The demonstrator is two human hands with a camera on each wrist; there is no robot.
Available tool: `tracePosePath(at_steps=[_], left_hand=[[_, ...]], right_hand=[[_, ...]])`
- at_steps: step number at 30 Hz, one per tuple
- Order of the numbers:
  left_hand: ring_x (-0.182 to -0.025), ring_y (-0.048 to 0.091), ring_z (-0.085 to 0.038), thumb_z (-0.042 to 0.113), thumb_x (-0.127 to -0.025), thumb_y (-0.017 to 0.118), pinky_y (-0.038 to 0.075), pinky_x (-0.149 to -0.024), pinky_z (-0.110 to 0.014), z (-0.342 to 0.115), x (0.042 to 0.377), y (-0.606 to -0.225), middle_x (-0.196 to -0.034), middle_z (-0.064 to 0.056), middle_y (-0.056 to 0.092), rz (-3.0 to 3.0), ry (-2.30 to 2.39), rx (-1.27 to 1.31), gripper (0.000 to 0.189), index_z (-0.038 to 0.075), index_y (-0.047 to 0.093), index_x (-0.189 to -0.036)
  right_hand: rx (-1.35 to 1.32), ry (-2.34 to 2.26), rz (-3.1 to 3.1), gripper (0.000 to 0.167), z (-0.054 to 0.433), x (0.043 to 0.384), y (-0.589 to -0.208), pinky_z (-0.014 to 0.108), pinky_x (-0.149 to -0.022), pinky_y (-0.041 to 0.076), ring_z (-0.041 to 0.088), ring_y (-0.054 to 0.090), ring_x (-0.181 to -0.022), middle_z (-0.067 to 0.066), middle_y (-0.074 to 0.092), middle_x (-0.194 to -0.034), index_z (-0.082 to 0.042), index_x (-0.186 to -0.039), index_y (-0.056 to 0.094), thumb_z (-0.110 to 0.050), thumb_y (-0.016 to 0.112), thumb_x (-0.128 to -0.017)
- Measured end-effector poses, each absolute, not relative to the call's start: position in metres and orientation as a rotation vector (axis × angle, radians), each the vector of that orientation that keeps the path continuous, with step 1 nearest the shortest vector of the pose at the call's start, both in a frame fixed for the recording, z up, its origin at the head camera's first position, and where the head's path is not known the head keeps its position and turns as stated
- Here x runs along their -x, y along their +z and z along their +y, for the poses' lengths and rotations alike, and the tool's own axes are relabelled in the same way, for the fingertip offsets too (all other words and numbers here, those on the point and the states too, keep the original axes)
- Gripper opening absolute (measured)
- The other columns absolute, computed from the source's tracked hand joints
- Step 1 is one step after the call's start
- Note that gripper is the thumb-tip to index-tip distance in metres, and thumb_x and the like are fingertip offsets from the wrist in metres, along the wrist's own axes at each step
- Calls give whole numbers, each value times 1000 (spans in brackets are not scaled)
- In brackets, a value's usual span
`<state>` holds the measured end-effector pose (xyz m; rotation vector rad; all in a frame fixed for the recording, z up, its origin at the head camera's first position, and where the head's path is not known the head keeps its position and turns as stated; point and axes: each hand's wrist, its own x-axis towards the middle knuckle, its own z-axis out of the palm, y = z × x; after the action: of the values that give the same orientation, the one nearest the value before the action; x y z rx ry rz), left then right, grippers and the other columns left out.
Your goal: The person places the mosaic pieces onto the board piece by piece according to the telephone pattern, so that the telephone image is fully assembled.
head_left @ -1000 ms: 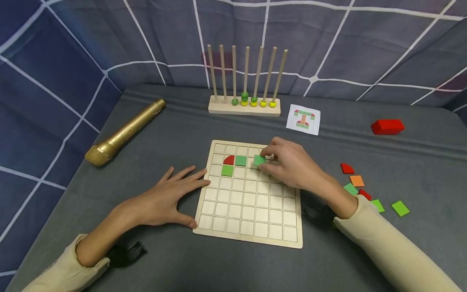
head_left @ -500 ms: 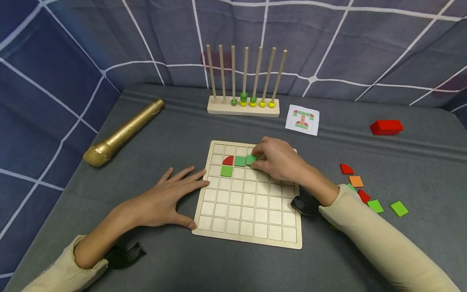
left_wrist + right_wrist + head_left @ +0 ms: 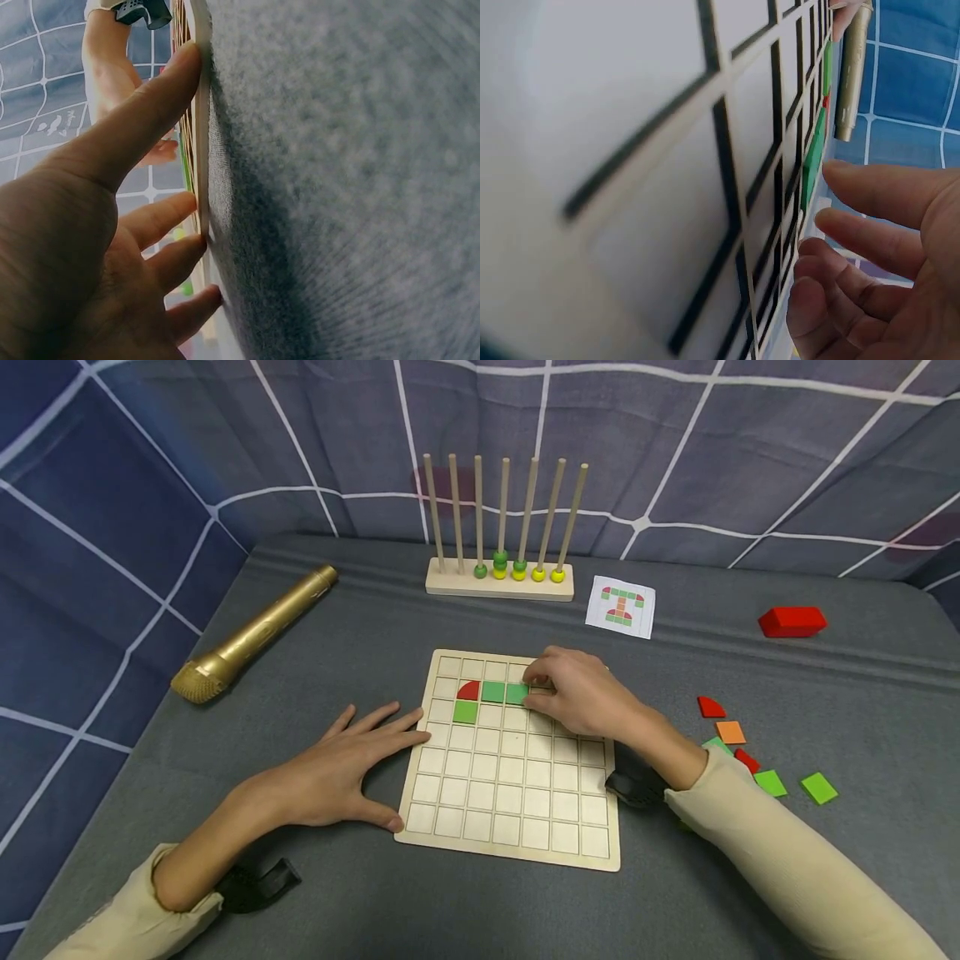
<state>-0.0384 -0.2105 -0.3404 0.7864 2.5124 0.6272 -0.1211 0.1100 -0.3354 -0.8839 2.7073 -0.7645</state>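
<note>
A wooden grid board (image 3: pixel 510 777) lies in front of me. In its upper left cells sit a red quarter-circle tile (image 3: pixel 468 691), a light green square tile (image 3: pixel 465 712) below it, and two darker green square tiles side by side. My right hand (image 3: pixel 581 693) hovers over the board, thumb and fingertips by the right edge of the outer green tile (image 3: pixel 516 694). The right wrist view shows thumb and forefinger apart, beside that green tile (image 3: pixel 809 176), pinching nothing. My left hand (image 3: pixel 337 777) is spread flat, thumb and fingertips against the board's left edge.
Loose tiles lie to the right, among them an orange square (image 3: pixel 730 732), a red quarter circle (image 3: pixel 711 707) and a light green square (image 3: pixel 819 788). Behind stand a peg rack (image 3: pixel 498 585) with beads, a pattern card (image 3: pixel 620 607) and a red block (image 3: pixel 793 622). A gold microphone (image 3: pixel 255 635) lies left.
My right hand has carried the green tile leftward and set it in the cell beside the other green one, then let go and drawn slightly right. The left hand has stayed put.
</note>
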Motion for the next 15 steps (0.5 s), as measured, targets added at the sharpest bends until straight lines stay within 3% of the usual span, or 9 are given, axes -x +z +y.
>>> tracePosePath(at_steps=[15], left_hand=[[-150, 8, -30, 65, -68, 77, -2, -109, -69, -209, 39, -339, -163, 2, 17, 2496, 623, -771, 104, 25, 36, -155]], right_hand=[[786, -867, 2776, 18, 191, 88, -331, 28, -63, 41, 10, 50, -74, -6, 53, -82, -10, -104, 73, -11, 77, -86]])
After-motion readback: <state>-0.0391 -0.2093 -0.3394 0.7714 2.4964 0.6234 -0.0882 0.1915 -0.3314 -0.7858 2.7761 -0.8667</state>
